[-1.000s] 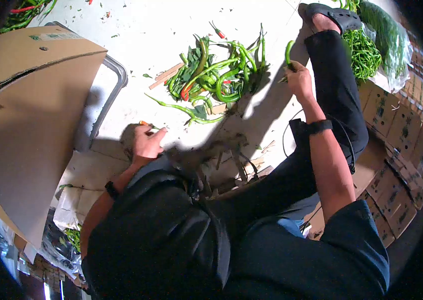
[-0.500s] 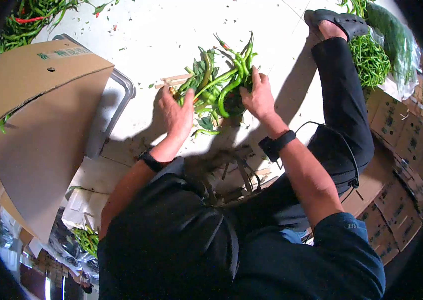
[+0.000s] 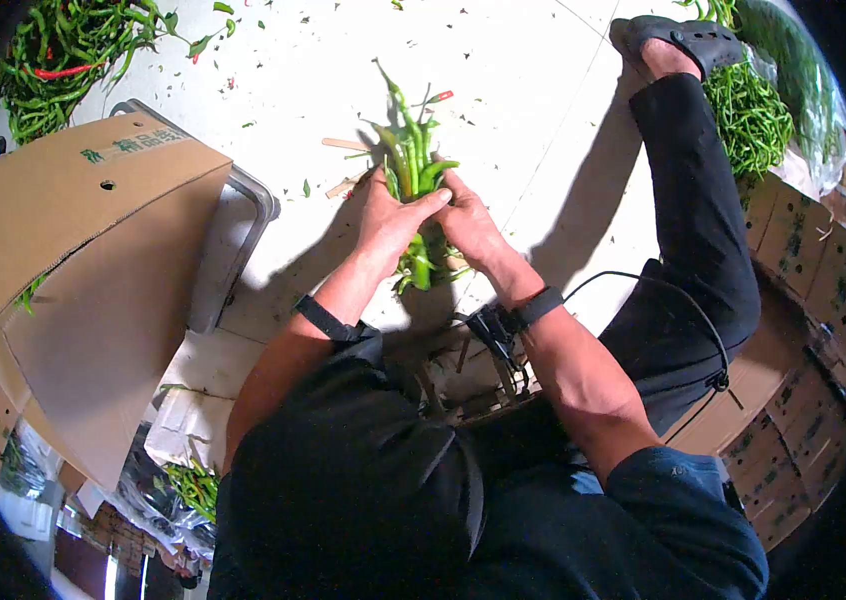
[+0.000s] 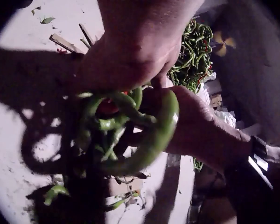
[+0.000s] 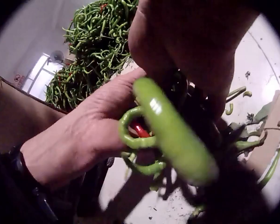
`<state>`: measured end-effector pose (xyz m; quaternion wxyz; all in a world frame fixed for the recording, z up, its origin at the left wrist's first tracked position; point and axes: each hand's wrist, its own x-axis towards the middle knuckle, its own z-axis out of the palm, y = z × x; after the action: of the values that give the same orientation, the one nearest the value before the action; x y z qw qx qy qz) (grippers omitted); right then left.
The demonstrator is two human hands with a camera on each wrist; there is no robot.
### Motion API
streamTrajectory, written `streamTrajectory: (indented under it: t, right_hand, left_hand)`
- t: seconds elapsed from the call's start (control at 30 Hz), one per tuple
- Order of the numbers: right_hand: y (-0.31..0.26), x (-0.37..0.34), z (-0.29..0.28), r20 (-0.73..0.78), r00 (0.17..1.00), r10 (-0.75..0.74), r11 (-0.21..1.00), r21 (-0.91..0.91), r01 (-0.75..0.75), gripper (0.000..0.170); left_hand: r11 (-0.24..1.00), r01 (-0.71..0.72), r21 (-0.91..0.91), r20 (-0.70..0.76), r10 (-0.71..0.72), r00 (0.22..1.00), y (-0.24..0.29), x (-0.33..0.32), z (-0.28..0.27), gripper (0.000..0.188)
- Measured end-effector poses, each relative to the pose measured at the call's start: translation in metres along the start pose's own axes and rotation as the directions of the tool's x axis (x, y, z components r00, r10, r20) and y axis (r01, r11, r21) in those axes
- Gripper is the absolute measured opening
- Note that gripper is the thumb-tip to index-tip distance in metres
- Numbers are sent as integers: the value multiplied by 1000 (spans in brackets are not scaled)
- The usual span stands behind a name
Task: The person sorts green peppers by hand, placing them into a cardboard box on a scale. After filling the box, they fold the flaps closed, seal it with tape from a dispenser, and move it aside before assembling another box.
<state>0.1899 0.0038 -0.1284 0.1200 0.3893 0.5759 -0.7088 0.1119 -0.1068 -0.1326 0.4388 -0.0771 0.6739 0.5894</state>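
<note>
A bunch of long green chili peppers [image 3: 409,150] is clasped between my two hands over the white floor, its tips pointing away from me. My left hand [image 3: 386,218] grips its left side, the thumb laid across toward the other hand. From the right, my right hand [image 3: 470,226] wraps the same bunch, with the thumbs meeting. Curled green pepper ends [image 4: 165,126] stick out of the grip in the left wrist view. A red chili [image 5: 140,129] shows among them in the right wrist view. The middle of the bunch is hidden by the fingers.
A cardboard box [image 3: 113,260] stands at the left in front of a grey-rimmed tray [image 3: 261,210]. A large chili heap [image 3: 63,60] lies at the far left, another green pile [image 3: 749,120] at the far right. Cardboard strips [image 3: 345,186] and leaf scraps lie near the hands.
Both hands have come inward from far apart to the loose pepper pile and gathered it into an upright bunch. The single pepper earlier in the right hand can no longer be told apart.
</note>
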Motion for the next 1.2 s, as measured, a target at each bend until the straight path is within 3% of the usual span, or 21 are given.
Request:
streamTrajectory:
  t: [0.03, 0.1, 0.17, 0.23, 0.3, 0.33, 0.37, 0.43, 0.47, 0.53, 0.57, 0.67, 0.7, 0.83, 0.9, 0.97, 1.0, 1.03, 1.1, 1.13, 1.2]
  right_hand:
    - [0, 0, 2, 91, 991, 94, 982, 157, -107, 66]
    - [-11, -8, 7, 71, 993, 93, 978, 183, -104, 64]
    - [-22, -19, 7, 176, 966, 192, 884, 397, -248, 64]
    - [-13, -21, 5, 183, 959, 216, 835, 475, -278, 61]
    - [-38, -30, 5, 262, 950, 170, 466, 828, -312, 52]
    - [-38, -27, 3, 246, 944, 220, 453, 831, -322, 45]
    - [-37, -24, 1, 247, 934, 257, 482, 805, -346, 55]
    - [-62, -31, 7, 182, 952, 247, 609, 735, -299, 53]
    - [-66, -30, 5, 178, 952, 250, 604, 740, -297, 53]
    - [-72, -26, 1, 205, 943, 263, 793, 512, -332, 56]
    - [-80, -27, 2, 200, 943, 267, 790, 515, -333, 56]
    - [-101, -35, 7, 136, 949, 285, 932, 193, -308, 66]
    - [-97, -33, 5, 142, 952, 273, 955, 78, -285, 68]
    - [-87, -23, -17, 279, 921, 273, 955, 35, -294, 68]
    - [-80, -14, -43, 364, 913, 186, 982, -28, -189, 65]
    - [-62, -12, -68, 207, 972, 113, 957, -286, -50, 65]
    - [-40, -13, -79, 179, 983, -29, 786, -604, 133, 70]
    - [-25, -16, -86, 297, 950, -99, 493, -815, 306, 87]
    - [-14, -48, -68, 473, 872, -128, -51, -881, 470, 105]
    - [4, -52, -60, 552, 830, -80, -160, -829, 536, 113]
    - [18, -58, -37, 604, 792, -90, -84, -797, 598, 109]
  left_hand:
    - [984, 41, -172, 57, -32, 998, -1, 0, 1, 52]
    - [975, 106, -194, 20, -104, 994, 8, -3, 2, 44]
    - [941, 166, -296, 61, -155, 986, 10, -4, 1, 41]
    - [967, 185, -178, 19, -185, 983, 17, -7, 4, 41]
    - [987, 104, -123, 93, -93, 991, 20, -10, 3, 43]
    - [990, 138, 3, 83, -138, 987, 22, -8, 4, 45]
    - [988, 108, 109, 57, -115, 992, 19, -2, 5, 44]
    - [981, 84, 176, 80, -99, 992, 24, 4, 4, 44]
    - [980, 86, 182, 53, -97, 994, 27, 6, 4, 41]
    - [990, 107, 94, 81, -114, 990, 32, 8, 3, 41]
    - [990, 137, 34, 105, -140, 985, 39, 6, 5, 39]
    - [986, 156, -61, 169, -144, 975, 28, 16, -6, 41]
    - [982, 148, -119, 151, -130, 980, 33, 14, -7, 40]
    - [993, 105, -44, 180, -96, 979, 27, 20, -22, 30]
    - [982, 128, 137, 224, -156, 962, 32, 22, -38, 22]
    - [998, 56, 38, 232, -63, 971, 38, 17, -49, 28]
    - [999, 37, 37, 228, -45, 973, 40, 17, -55, 29]
    - [999, 18, 36, 225, -25, 974, 43, 17, -64, 31]
    - [999, -19, 37, 282, 8, 959, 52, 18, -81, 32]
    - [997, -40, 58, 287, 22, 958, 58, 15, -86, 32]
    - [998, -41, 53, 276, 24, 961, 80, 3, -91, 34]
